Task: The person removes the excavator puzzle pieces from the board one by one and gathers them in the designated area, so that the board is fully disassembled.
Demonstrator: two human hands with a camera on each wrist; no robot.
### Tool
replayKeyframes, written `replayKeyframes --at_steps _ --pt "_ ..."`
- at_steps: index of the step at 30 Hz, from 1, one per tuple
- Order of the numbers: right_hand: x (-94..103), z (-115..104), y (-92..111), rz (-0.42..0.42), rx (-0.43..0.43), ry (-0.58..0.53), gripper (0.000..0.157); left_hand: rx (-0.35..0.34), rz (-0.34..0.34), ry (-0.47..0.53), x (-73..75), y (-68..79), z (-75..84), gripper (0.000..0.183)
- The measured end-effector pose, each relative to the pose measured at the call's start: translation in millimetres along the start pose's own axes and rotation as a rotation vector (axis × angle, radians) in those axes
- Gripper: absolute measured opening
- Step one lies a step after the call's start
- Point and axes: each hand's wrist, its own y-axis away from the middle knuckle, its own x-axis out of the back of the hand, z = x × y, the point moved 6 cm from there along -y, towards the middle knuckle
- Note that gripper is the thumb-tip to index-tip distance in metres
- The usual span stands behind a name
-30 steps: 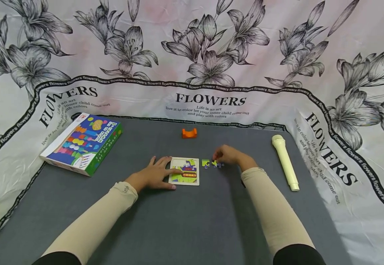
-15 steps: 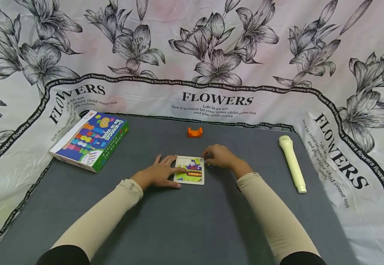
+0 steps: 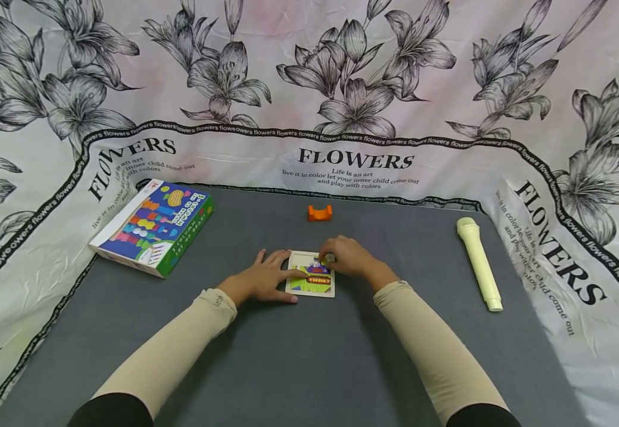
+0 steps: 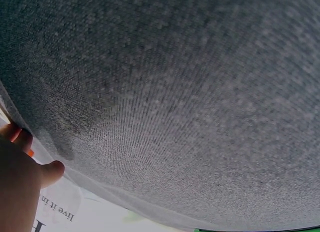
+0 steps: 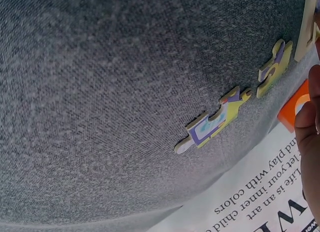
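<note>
A square puzzle board [image 3: 294, 256] with a light frame lies on the grey table, partly filled with colourful pieces. My left hand [image 3: 261, 279] rests at its left side, fingers spread, the index finger reaching over the picture and the thumb at the lower edge. Over the upper right corner, my right hand [image 3: 348, 258] pinches a small yellow-green puzzle piece [image 3: 330, 258]. Its fingers hide that corner. Two loose puzzle pieces, one nearer the board [image 5: 276, 70] and one farther off [image 5: 215, 123], lie on the cloth in the right wrist view; my right hand covers them in the head view.
An orange curved block [image 3: 320, 213] sits behind the board. The colourful game box [image 3: 151, 228] lies at the back left. On the right is a pale yellow microphone-shaped stick [image 3: 479, 264]. A flower-printed sheet [image 3: 357, 160] borders the table's back and sides.
My right hand has picked up a piece from the loose ones beside the board and moved left over the board's upper right corner. The left hand stays at the board; the head view has shifted slightly.
</note>
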Motion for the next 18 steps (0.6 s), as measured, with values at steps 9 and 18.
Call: replayKeyframes --at_steps 9,18 --pt "-2.8 6 10 -0.01 -0.028 -0.012 0.018 -0.014 0.007 -0.007 -5.7 -4.8 8.4 0.064" --pt "21.0 26 28 0.072 -0.091 -0.027 0.021 -0.014 0.033 -0.013 -2.3 0.5 3.4 0.064"
